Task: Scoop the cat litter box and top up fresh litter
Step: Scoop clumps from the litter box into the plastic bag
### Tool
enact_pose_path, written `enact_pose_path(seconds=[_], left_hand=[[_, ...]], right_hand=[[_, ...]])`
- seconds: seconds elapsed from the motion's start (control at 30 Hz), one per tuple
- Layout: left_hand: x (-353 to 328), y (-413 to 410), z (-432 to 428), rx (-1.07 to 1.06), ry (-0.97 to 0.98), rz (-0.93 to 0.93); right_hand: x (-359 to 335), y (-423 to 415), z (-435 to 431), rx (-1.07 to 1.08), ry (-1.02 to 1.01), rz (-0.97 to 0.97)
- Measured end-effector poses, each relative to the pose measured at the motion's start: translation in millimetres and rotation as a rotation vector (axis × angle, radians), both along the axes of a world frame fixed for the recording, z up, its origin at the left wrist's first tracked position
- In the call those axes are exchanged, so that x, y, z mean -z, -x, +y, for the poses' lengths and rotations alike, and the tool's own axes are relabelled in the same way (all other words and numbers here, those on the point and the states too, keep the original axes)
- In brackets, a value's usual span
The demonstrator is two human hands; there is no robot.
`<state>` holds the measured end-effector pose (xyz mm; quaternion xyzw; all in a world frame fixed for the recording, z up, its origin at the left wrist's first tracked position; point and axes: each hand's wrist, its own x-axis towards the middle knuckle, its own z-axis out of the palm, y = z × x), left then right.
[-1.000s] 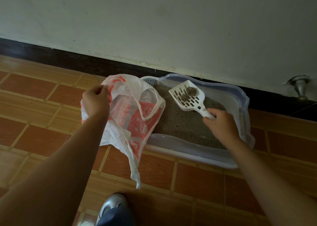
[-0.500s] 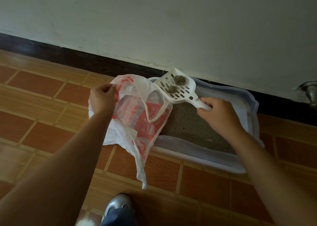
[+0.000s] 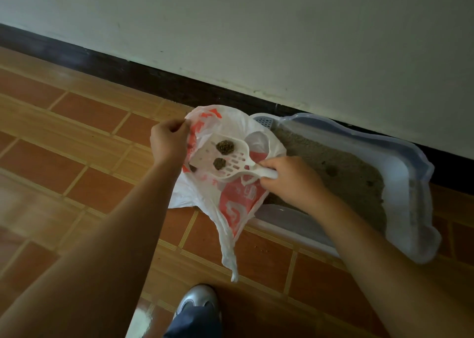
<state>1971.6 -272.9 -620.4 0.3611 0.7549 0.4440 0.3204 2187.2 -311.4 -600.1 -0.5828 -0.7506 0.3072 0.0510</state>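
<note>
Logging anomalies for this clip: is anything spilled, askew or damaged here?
Only minor: a few dark specks lie on the floor tile before the litter box, seemingly stray litter. Both clumps sit on the scoop over the open bag.

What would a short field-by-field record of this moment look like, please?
left hand: pinches the rim of the plastic bag, holding it open
right hand: grips the handle of the scoop
scoop position: over the bag's mouth, roughly level
clumps: two, lying on the scoop, not yet tipped out
litter box: on the tiled floor against the wall, holding grey litter
bag position: at the box's left end
shoe: at the bottom edge of the view
</note>
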Motion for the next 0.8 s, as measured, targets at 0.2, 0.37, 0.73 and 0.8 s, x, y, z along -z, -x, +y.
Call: enact_pose_path(seconds=[0.2,0.37,0.73,0.8], left_hand=[[2,7,-4,-0.033,-0.003,-0.035],[4,10,-3,-0.064,0.005,-0.031],[5,6,-3,-0.061,0.0,-0.021],[5,6,-3,-0.056,0.008,-0.033]], right_hand=[[11,34,13,-0.08,-0.184,-0.234],[4,53,18,-0.197,-0.308,-0.424],[1,54,15,-0.221,-0.371,-0.452],[0,52,14,-0.213,-0.406,-0.428]])
